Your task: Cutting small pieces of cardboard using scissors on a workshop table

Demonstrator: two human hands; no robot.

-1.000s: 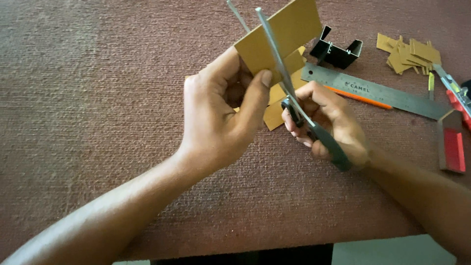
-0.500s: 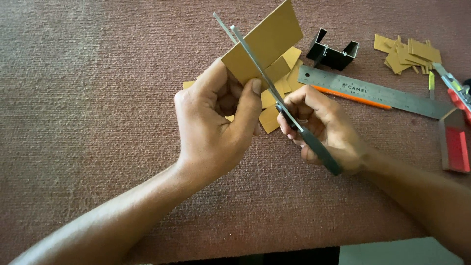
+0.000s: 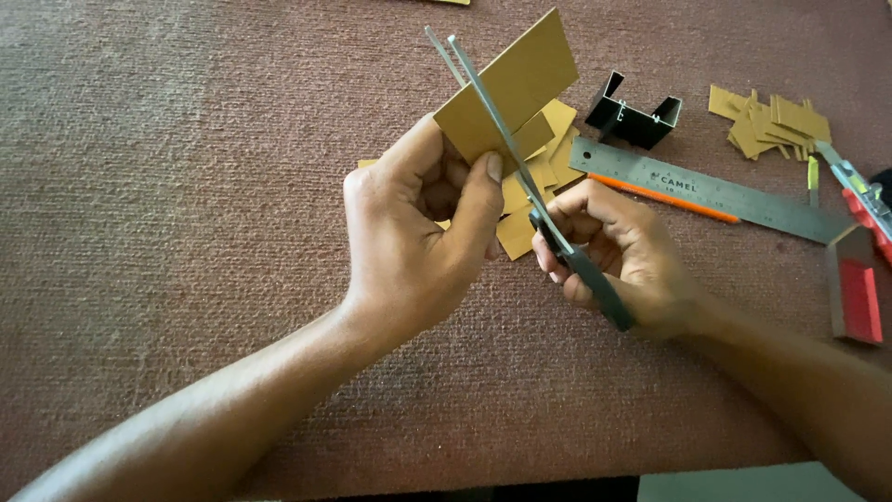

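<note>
Gripping cardboard piece [image 3: 516, 88], left hand [image 3: 418, 232]; black holder [image 3: 634, 113] seemingly empty.

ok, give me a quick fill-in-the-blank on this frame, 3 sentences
1. The left hand pinches a piece of brown ____.
2. The right hand works a pair of ____ whose blades cross that piece.
3. An orange pencil lies along the metal ____.

Missing words: cardboard; scissors; ruler.
</note>
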